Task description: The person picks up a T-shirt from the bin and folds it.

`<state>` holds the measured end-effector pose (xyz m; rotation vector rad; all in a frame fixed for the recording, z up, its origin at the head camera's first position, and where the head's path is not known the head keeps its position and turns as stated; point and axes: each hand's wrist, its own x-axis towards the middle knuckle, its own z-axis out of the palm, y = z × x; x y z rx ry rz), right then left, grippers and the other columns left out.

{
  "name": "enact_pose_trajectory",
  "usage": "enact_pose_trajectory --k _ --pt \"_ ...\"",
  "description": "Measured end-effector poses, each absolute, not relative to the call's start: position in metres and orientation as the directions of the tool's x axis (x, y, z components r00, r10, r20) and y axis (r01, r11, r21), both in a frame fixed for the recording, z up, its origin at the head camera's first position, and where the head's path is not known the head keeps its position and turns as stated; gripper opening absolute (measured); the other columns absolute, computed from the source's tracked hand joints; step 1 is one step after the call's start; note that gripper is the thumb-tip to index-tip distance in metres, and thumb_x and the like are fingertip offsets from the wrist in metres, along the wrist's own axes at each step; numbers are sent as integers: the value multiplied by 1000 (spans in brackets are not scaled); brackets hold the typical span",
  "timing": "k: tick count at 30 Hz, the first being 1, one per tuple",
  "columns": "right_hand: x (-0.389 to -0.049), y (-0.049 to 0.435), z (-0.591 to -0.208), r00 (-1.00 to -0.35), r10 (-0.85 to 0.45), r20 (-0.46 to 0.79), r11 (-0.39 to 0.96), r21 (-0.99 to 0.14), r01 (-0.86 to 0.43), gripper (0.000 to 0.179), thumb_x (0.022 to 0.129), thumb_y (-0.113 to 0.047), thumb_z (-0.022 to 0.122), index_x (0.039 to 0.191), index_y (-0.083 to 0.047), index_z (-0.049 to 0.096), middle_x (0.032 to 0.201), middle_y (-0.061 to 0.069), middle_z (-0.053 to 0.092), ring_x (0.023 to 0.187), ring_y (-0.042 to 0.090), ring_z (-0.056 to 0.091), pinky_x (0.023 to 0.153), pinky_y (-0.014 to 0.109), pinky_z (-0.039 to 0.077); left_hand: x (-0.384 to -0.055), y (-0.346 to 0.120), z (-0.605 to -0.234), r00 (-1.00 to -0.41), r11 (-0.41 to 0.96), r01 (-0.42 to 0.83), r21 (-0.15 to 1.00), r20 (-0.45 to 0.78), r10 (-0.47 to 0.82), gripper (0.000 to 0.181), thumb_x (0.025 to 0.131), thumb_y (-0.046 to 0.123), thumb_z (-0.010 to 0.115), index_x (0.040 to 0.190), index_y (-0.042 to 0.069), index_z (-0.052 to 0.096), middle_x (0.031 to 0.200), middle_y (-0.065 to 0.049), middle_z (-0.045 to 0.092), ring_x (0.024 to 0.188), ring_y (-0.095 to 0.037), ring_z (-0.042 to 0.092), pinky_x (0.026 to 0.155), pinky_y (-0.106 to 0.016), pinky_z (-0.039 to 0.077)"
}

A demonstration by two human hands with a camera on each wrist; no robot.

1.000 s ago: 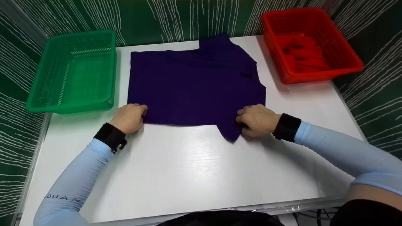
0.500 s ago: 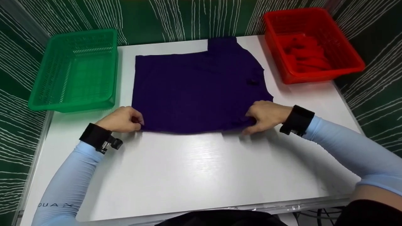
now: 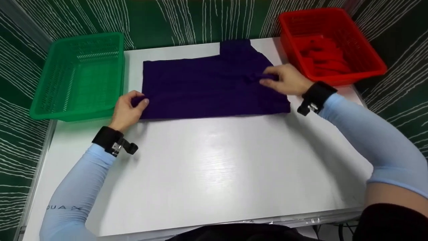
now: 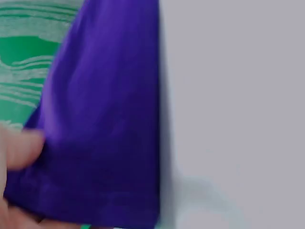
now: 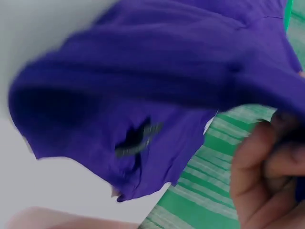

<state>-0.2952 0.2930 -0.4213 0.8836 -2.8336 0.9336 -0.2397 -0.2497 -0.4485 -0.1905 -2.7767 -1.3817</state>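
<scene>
A purple T-shirt lies on the white table, its near side lifted and folded over toward the far side. One sleeve sticks out at the back. My left hand pinches the hem at the left end; in the left wrist view the thumb presses on the cloth. At the shoulder end my right hand grips a bunched edge of the shirt. In the right wrist view the fingers curl on the raised cloth, and a dark label shows on the lower layer.
A green basket stands at the left of the white table. At the back right, a red basket holds red cloth. Green walls with white streaks rise around the table's back and sides.
Both hands have taken the shirt's near edge and carried it up and away from the body. The shirt now looks narrower, and its near sleeve no longer sticks out in front.
</scene>
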Motion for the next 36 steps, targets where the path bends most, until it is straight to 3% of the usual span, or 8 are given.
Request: enact_pose_trajectory --k 5,10,14,17,21,25,32,36 --pt "-332 289 -423 -904 -363 227 743 -514 -428 21 105 -21 70 106 -2 80 95 11 76 84 17 59 78 24 43 -257 -231 -450 -996 663 71 745 89 6 30 108 17 63 128 -4 69 137 -26 70 135 -41 62 117 -51 45" --pt "-356 280 -435 -958 -215 191 824 -492 -283 35 109 -32 63 118 -2 79 110 19 79 99 34 69 92 47 51 -278 -215 -455 -999 700 -8 714 24 -37 36 111 19 57 137 -4 66 144 -28 67 139 -44 61 118 -53 46" --pt "-358 275 -450 -987 -85 134 828 -542 -144 52 112 -34 57 152 0 55 145 29 62 132 47 61 115 62 45 -294 -211 -467 -991 656 -136 742 -89 -104 46 111 25 57 148 -2 59 155 -27 58 149 -41 52 125 -49 42" --pt "-345 273 -460 -996 -82 39 851 -518 -90 71 111 -36 55 167 -1 31 161 34 43 145 54 49 122 67 38 -295 -213 -473 -977 653 -215 726 -170 -132 60 109 31 60 159 -1 47 164 -26 49 155 -40 45 128 -49 38" --pt "-315 279 -471 -993 -110 -36 906 -414 -86 82 106 -46 62 167 -1 30 159 35 43 139 57 53 113 72 45 -276 -221 -470 -965 730 -231 643 -249 -86 76 106 36 65 165 -2 34 167 -29 43 155 -44 43 127 -55 38" --pt "-285 296 -481 -991 -121 -52 945 -313 -99 85 102 -49 68 162 1 35 151 36 53 128 58 60 101 75 51 -257 -233 -468 -968 827 -172 536 -247 -42 71 107 31 64 163 -1 35 160 -33 50 145 -49 52 118 -60 45" --pt "-272 311 -486 -973 -229 11 933 -284 -223 53 100 -11 68 149 -1 50 126 36 69 110 58 68 85 73 57 -245 -238 -468 -979 937 -79 340 -203 -9 69 105 18 60 164 -3 30 132 -38 66 116 -55 67 93 -65 56" --pt "-272 301 -481 -969 -238 64 958 -147 -245 53 99 -15 67 146 3 51 126 34 63 109 58 65 82 71 57 -243 -217 -468 -988 979 -21 201 -153 10 81 95 11 69 164 -5 30 145 -42 51 135 -58 52 97 -69 55"
